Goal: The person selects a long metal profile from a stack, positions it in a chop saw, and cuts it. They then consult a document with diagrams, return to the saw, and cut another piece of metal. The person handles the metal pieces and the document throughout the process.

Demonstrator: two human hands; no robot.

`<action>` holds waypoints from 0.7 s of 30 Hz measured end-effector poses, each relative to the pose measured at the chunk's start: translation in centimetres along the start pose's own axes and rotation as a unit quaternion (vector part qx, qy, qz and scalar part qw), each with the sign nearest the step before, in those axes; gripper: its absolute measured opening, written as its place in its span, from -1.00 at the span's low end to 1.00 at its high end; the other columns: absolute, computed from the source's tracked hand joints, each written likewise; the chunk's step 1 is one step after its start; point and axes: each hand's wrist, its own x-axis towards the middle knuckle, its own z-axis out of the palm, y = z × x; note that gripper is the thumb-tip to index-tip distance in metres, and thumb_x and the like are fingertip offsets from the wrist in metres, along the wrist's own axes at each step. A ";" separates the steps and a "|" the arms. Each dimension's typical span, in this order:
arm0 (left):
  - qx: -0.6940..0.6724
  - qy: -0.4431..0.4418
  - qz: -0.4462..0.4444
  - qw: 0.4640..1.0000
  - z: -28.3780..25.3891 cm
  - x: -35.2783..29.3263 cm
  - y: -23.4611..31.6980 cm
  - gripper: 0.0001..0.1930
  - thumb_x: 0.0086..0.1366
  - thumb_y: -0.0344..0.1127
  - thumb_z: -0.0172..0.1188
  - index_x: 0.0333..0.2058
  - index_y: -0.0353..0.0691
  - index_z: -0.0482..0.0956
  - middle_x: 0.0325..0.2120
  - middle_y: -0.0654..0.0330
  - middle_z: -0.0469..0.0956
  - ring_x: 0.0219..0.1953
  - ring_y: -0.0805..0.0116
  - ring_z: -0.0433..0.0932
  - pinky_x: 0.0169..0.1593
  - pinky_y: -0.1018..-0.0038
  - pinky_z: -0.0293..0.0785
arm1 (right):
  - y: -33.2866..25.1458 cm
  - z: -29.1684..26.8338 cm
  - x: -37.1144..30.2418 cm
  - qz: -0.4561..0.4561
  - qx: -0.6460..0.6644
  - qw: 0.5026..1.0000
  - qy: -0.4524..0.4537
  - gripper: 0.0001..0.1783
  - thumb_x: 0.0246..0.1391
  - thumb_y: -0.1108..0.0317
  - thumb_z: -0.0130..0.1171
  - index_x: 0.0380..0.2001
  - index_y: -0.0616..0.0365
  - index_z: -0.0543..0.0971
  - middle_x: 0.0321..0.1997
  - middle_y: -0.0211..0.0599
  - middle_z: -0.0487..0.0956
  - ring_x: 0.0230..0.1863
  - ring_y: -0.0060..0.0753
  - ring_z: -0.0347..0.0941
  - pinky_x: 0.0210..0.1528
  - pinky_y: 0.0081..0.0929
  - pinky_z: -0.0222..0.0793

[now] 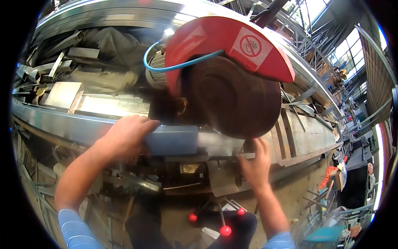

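My left hand (128, 135) is closed over a long silvery metal profile (62, 124), which runs in from the left along the saw bench. Just past my thumb, a bluish-grey stretch of metal (174, 140) meets a brighter, shinier metal section (219, 143). My right hand (257, 164) is at the right end of that section, thumb and fingers apart, slightly blurred. Its fingertips are close beneath the lower rim of a large dark circular saw blade (232, 97). Whether they touch the metal is hard to make out. A red guard (207, 35) covers the blade's top.
A light blue hose (182, 66) curves across the guard. Metal offcuts (83, 52) pile up behind the profile at left. Below the bench, a handle with red ball knobs (225, 230) sticks out. Slatted bench top (309, 130) extends right; an orange coiled hose (326, 177) hangs beyond.
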 end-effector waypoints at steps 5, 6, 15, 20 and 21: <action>-0.029 -0.061 0.018 0.998 -0.8 1.7 -1.0 -0.02 -0.12 -0.19 0.61 0.33 -0.20 0.39 0.08 -0.02 0.58 0.18 -0.06 0.52 0.24 0.15 0.45 | 2.1 -1.5 6.5 -0.002 0.018 0.959 -0.281 -0.19 -0.16 0.34 0.54 0.23 0.15 0.47 0.18 0.09 0.56 0.25 0.23 0.44 0.30 -0.06 0.38; -0.028 -0.087 0.009 0.996 -0.8 2.0 -1.3 -0.01 -0.13 -0.19 0.61 0.34 -0.19 0.38 0.10 -0.03 0.57 0.18 -0.05 0.52 0.24 0.15 0.45 | 2.2 -1.6 7.1 -0.012 0.009 0.952 -0.307 -0.21 -0.17 0.32 0.55 0.21 0.12 0.50 0.16 0.08 0.57 0.24 0.22 0.46 0.28 -0.06 0.39; 0.024 -0.243 -0.063 0.968 -2.8 3.4 -2.1 -0.17 -0.12 -0.18 0.58 0.17 -0.18 0.44 -0.12 -0.07 0.68 -0.02 -0.12 0.65 0.05 0.11 0.55 | 4.3 0.0 11.0 -0.132 -0.042 0.923 -0.360 -0.42 -0.19 0.22 0.54 -0.01 0.02 0.67 0.06 -0.02 0.65 0.15 0.19 0.53 0.17 -0.05 0.47; 0.061 -0.255 -0.057 0.963 -3.1 3.0 -1.1 -0.23 -0.11 -0.13 0.56 0.09 -0.18 0.44 -0.20 -0.09 0.68 -0.11 -0.18 0.66 -0.03 0.06 0.57 | 3.4 -0.8 11.0 -0.157 -0.137 0.900 -0.383 -0.45 -0.17 0.17 0.52 -0.03 0.02 0.67 0.02 -0.02 0.65 0.13 0.18 0.53 0.14 -0.01 0.48; 0.092 -0.246 -0.044 0.964 -2.9 2.7 -0.7 -0.27 -0.09 -0.12 0.54 0.07 -0.18 0.45 -0.24 -0.07 0.68 -0.14 -0.18 0.66 -0.06 0.05 0.58 | 4.1 -1.0 10.5 -0.192 -0.122 0.908 -0.351 -0.44 -0.14 0.16 0.52 -0.01 0.02 0.65 0.03 -0.02 0.64 0.11 0.20 0.53 0.11 0.01 0.49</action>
